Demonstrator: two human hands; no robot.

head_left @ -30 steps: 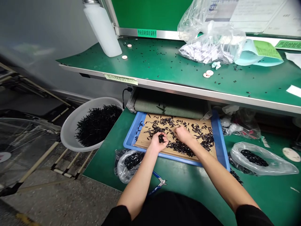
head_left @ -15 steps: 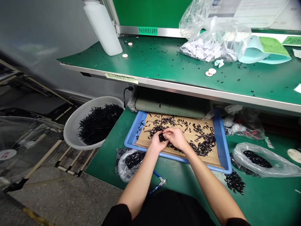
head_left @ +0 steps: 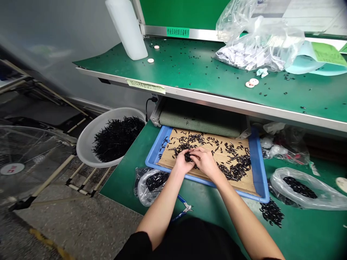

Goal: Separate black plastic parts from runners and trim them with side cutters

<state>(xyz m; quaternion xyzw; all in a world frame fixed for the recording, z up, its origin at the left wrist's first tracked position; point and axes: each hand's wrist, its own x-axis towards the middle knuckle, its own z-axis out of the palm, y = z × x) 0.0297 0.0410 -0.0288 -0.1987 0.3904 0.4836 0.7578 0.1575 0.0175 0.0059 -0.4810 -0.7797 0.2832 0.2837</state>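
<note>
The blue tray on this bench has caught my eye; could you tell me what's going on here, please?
A person is working bare-handed over a bamboo mat in a blue plastic tray. Their left hand and right hand meet over a small clump of slender black pieces, with more scattered pieces across the mat. To the left, a white basin holds a large heap of black pieces. A clear plastic bag on the green bench holds more, and blue-handled cutters lie near the person.

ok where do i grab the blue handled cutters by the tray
Grip the cutters by their blue handles, just behind the metal head, coming from above on the right: they lie flat on the green mat, and the handle ends run under the left forearm.
</note>
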